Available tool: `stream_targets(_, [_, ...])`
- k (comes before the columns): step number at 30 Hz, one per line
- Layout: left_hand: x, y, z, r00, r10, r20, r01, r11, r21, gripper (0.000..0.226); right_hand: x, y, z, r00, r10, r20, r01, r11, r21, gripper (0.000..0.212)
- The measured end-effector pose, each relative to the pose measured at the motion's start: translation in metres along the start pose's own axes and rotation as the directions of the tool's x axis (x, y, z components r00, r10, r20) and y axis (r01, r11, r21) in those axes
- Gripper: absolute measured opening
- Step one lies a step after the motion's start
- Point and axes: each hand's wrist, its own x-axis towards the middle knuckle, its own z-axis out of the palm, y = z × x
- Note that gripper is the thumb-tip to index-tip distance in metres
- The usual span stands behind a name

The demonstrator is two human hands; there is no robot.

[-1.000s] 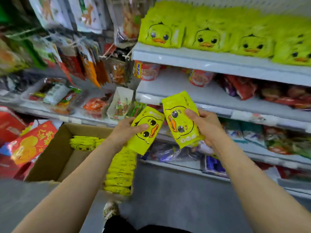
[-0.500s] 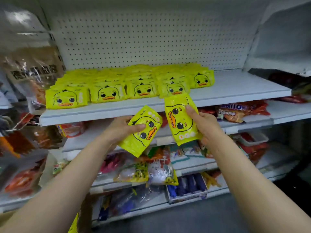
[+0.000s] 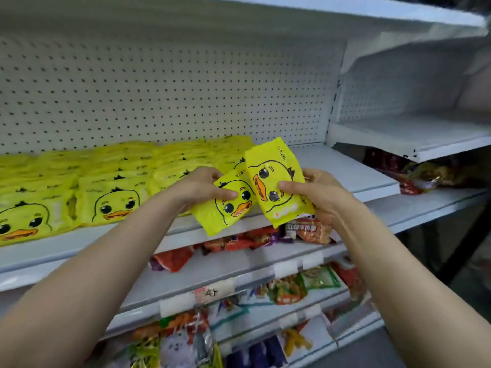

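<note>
My left hand [image 3: 199, 185] grips a yellow packet with a duck face [image 3: 228, 208], thumb on its front, tilted. My right hand [image 3: 318, 195] holds a second yellow duck packet [image 3: 273, 179] upright on its long side, thumb across the front. The two packets overlap slightly in front of a white shelf [image 3: 345, 171]. Rows of the same yellow duck packets [image 3: 111, 189] lie on that shelf to the left, reaching as far as my hands. The shelf's right part is bare.
A white pegboard wall [image 3: 172, 88] backs the shelf. Lower shelves [image 3: 239, 264] hold red and mixed snack bags with price tags on their edges. To the right, another shelf unit [image 3: 414, 139] stands with a bare board and red bags beneath.
The view has swung up from the cardboard box on the floor to the shelf. Both hands have carried their packets upward and closer to the shelf's duck packets.
</note>
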Motion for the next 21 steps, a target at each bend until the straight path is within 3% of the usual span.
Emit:
stream_targets(5, [0.076,0.016,0.009,0.999,0.014,0.033,-0.022,0.968,0.249,0.075,0.05,-0.017,-0.042,0.993,-0.111,-0.027,0.105,0.981,-0.161,0.035])
stream_targets(10, [0.121,0.015,0.018,0.997,0.051,0.066,-0.075,0.896,0.437,0.068,0.079,-0.023,-0.063,0.989,-0.147,-0.005,0.143,0.967,-0.211,0.028])
stream_targets(16, [0.137,0.016,0.02,0.99,0.144,0.015,-0.134,0.873,0.469,0.052,0.114,-0.023,-0.078,0.987,-0.145,0.063,0.157,0.951,-0.267,0.037])
stream_targets(21, [0.141,0.01,0.028,0.977,0.203,-0.059,-0.144,0.846,0.514,0.055,0.134,-0.028,-0.079,0.979,-0.129,0.155,0.168,0.946,-0.277,0.037])
